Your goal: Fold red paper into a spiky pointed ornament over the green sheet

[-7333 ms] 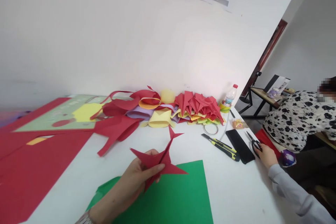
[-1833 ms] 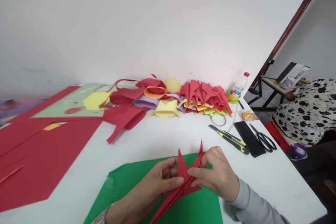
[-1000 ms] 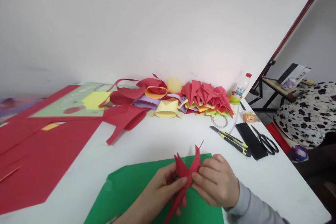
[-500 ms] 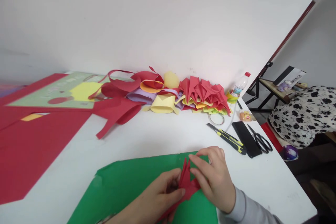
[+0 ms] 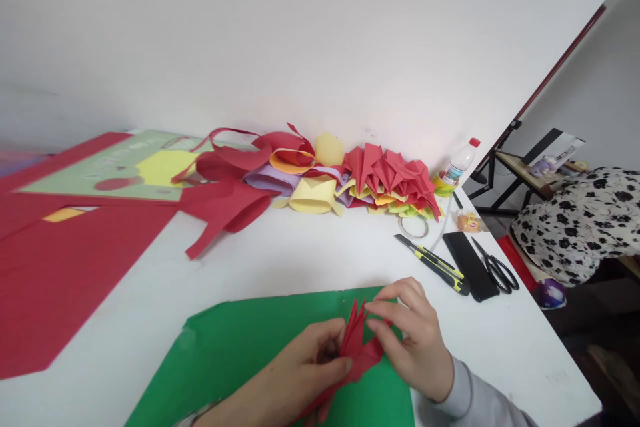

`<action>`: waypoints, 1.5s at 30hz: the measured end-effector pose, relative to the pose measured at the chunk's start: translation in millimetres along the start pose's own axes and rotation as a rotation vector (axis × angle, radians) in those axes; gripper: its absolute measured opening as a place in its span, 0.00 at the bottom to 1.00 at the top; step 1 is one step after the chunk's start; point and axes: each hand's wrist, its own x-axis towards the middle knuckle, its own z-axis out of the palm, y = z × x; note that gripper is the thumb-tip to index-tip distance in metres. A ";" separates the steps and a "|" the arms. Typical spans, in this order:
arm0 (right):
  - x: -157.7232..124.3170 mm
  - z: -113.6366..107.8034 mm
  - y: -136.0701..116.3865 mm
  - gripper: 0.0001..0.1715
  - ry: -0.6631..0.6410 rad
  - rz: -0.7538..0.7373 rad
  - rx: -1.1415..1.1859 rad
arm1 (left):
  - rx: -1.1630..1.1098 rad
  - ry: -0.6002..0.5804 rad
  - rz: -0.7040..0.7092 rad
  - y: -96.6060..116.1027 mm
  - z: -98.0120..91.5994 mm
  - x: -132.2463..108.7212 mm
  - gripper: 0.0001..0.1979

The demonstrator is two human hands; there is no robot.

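Observation:
A folded piece of red paper [image 5: 357, 345] with narrow upright points is held over a green sheet [image 5: 250, 340] at the front of the table. My left hand [image 5: 313, 360] grips its lower left part, thumb on the near side and fingers partly hidden behind. Its upper right edge lies between the thumb and fingertips of my right hand [image 5: 413, 337]. Part of the red paper is covered by my hands.
Along the wall stand folded red paper shapes [image 5: 390, 173], a yellow paper roll [image 5: 314, 195] and a bottle [image 5: 457, 165]. A tape roll [image 5: 413, 227], utility knife [image 5: 433, 263], black case [image 5: 471, 265] and scissors [image 5: 496, 267] lie right. Red sheets [image 5: 65, 287] spread left.
My right hand has shifted slightly right, and the flap at its fingertips stands further from the other red points. My left hand keeps its hold. The view has moved a little.

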 end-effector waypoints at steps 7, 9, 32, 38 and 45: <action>3.0 2.1 0.6 0.06 -0.028 0.073 0.168 | 0.001 -0.026 -0.033 -5.0 0.9 0.6 0.09; 3.5 0.7 0.8 0.07 -0.049 0.058 0.177 | 0.006 -0.071 -0.051 -5.6 0.0 0.1 0.07; 5.8 -10.8 6.4 0.10 -0.314 -0.223 0.022 | -0.088 -0.292 -0.152 -1.9 -9.3 -5.3 0.10; 3.9 -8.9 7.4 0.11 -0.242 -0.319 -0.051 | -0.059 -0.260 -0.124 3.2 -7.4 -5.3 0.09; 3.3 -8.1 3.4 0.11 -0.114 -0.177 0.008 | -0.088 -0.181 -0.013 -5.0 -2.6 -3.6 0.14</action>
